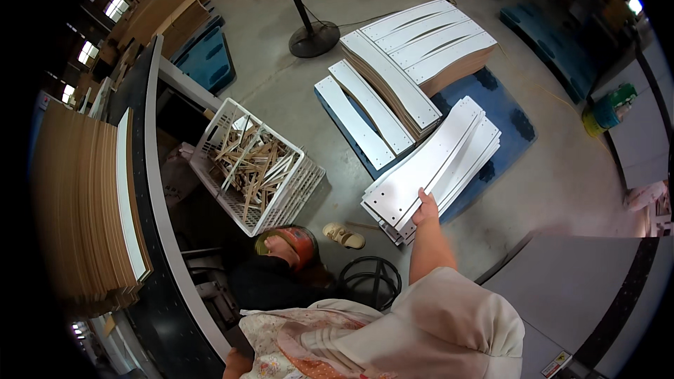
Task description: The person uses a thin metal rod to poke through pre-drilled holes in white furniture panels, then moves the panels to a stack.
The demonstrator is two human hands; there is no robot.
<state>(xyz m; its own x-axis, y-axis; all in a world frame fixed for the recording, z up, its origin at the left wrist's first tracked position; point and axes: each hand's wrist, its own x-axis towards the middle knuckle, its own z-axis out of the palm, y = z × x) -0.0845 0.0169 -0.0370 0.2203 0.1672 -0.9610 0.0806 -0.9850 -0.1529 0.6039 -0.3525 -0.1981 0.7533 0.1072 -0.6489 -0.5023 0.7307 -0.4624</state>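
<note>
My right hand (424, 208) pinches the near edge of a long white panel (414, 186) with drilled holes, its thumb on top. This panel lies slanted over a loose pile of similar white panels (467, 161) on the right. At the lower edge, my left hand (237, 363) rests by the pale rim of the dark machine table (156, 175); its fingers are mostly hidden. Beyond the right hand, neat stacks of curved white panels (428, 35) with brown edges sit on a blue pallet (505, 109). Two narrower stacks (368, 112) stand beside them.
A white plastic crate (242, 109) full of thin offcuts stands left of centre. Close by are a red tin (303, 242), a slipper (344, 235) and a black handwheel (372, 277). A tall board stack (84, 196) is on the left table; a stand base (314, 38) stands farther off.
</note>
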